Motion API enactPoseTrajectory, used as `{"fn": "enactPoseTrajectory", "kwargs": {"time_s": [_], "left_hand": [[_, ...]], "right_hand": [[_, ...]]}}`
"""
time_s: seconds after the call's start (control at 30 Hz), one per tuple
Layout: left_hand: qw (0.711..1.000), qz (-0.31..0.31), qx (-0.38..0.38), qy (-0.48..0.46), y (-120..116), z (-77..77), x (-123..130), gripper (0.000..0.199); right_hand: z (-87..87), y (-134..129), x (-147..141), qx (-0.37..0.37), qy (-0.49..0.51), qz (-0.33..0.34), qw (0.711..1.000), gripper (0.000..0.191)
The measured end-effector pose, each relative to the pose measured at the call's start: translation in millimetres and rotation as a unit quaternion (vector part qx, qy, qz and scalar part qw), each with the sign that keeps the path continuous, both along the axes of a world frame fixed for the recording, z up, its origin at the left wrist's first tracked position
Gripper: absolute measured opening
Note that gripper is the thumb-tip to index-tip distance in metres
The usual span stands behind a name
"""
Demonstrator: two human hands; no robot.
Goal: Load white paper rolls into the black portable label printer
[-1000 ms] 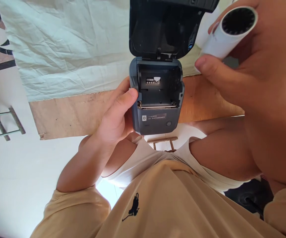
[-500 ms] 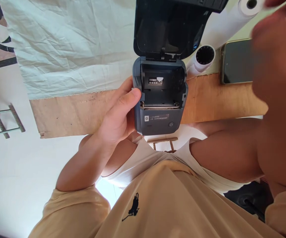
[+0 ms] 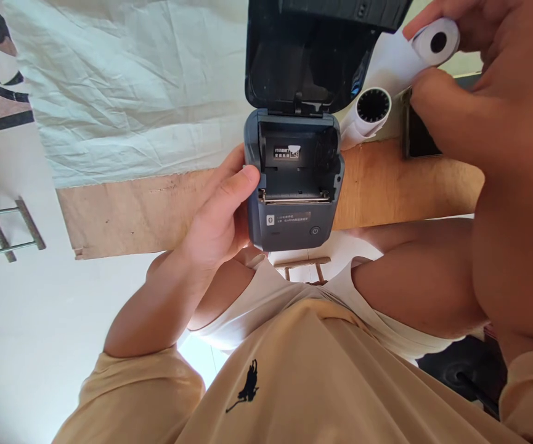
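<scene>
A dark label printer (image 3: 294,222) is held upright in my left hand (image 3: 220,216), the thumb on its left edge. Its black lid (image 3: 301,61) stands raised, and the paper bay behind the metal bar holds no roll. My right hand (image 3: 460,80) is at the upper right, fingers and thumb around the top end of a long white roll (image 3: 398,58). Whether they press on it is hard to tell. A shorter white roll with a black ribbed core (image 3: 368,117) stands beside the printer's right side.
A phone (image 3: 418,132) lies partly hidden under my right hand. Pale cloth (image 3: 132,86) covers the wooden table (image 3: 141,213), whose bare front edge shows. A stool (image 3: 10,231) is on the floor at the left.
My right hand has moved left and down from the upper right corner to the long white roll, now covering more of the phone. The printer has shifted slightly left in my left hand.
</scene>
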State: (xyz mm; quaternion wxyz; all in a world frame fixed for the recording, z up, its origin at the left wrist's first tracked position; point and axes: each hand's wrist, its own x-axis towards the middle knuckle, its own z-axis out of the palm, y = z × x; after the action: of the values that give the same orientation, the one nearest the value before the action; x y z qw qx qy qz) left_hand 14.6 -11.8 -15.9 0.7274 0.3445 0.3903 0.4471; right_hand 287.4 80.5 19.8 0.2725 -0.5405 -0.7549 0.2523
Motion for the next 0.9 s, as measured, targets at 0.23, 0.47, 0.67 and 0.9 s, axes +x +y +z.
{"fn": "enactPoseTrajectory", "kwargs": {"time_s": [0.23, 0.47, 0.67, 0.9], "left_hand": [[1.0, 0.003, 0.011, -0.011, 0, -0.4, -1, 0.066], [0.999, -0.016, 0.025, -0.02, 1, -3.4, -3, 0.067], [0.999, -0.025, 0.032, -0.018, 2, -6.0, -5, 0.067], [0.999, -0.018, 0.029, -0.011, 1, -7.5, -6, 0.067]], "right_hand": [[9.6, -6, -11, -0.022, -0.105, -0.076, 0.991, 0.051], [9.4, -4, -9, -0.008, -0.156, -0.036, 0.987, 0.052], [8.2, -2, -10, -0.006, -0.118, -0.012, 0.993, 0.056], [10.1, 3, -6, -0.021, -0.16, -0.03, 0.987, 0.057]]}}
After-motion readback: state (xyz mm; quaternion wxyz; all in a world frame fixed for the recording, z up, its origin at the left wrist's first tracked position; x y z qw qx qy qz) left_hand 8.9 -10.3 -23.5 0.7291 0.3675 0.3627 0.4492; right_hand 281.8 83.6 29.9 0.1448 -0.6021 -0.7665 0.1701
